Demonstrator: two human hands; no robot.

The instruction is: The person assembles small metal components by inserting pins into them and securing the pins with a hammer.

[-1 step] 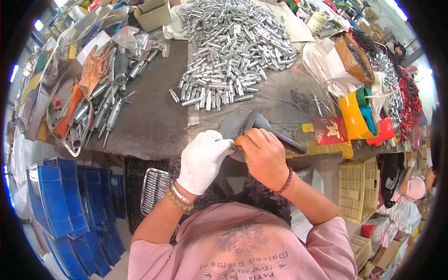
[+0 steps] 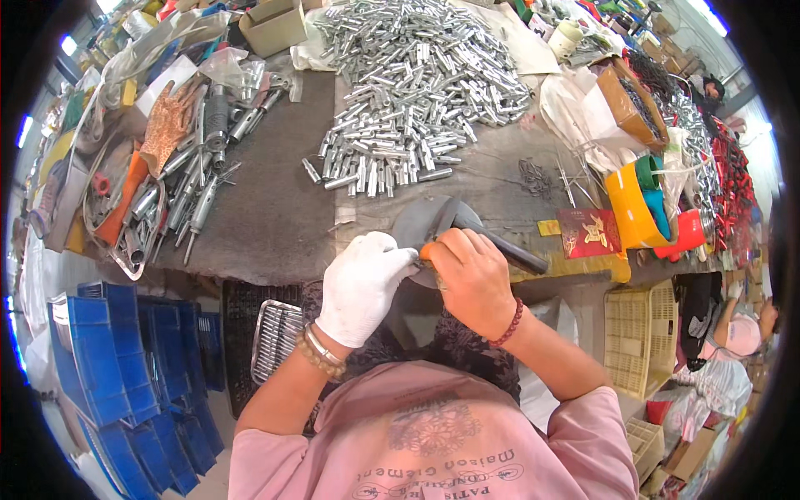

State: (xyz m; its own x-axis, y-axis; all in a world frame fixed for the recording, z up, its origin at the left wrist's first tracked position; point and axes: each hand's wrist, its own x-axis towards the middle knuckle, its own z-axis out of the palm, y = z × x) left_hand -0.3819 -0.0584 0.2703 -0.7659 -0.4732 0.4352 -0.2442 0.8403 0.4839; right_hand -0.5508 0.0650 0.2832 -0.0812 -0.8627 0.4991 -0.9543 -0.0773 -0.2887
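My left hand (image 2: pixel 362 283) wears a white glove, and its curled fingers meet my bare right hand (image 2: pixel 471 279) at the table's front edge. My right hand, with a red bead bracelet on its wrist, is closed over a small orange piece (image 2: pixel 426 249). Most of that piece is hidden by the fingers. Whether my gloved hand holds anything is also hidden. Both hands work over a round grey metal disc (image 2: pixel 429 218) with a dark bar (image 2: pixel 517 254) running off to the right. A big pile of short silver metal tubes (image 2: pixel 417 92) lies farther back on the grey table mat (image 2: pixel 267 208).
Long metal bolts and tools (image 2: pixel 183 192) and an orange patterned glove (image 2: pixel 167 125) lie at the left. A yellow bin (image 2: pixel 629 218), red packets and bags crowd the right. Blue crates (image 2: pixel 108 350), a wire tray (image 2: pixel 275 337) and a cream basket (image 2: pixel 642 333) stand below. Another person (image 2: pixel 737 329) is at the right.
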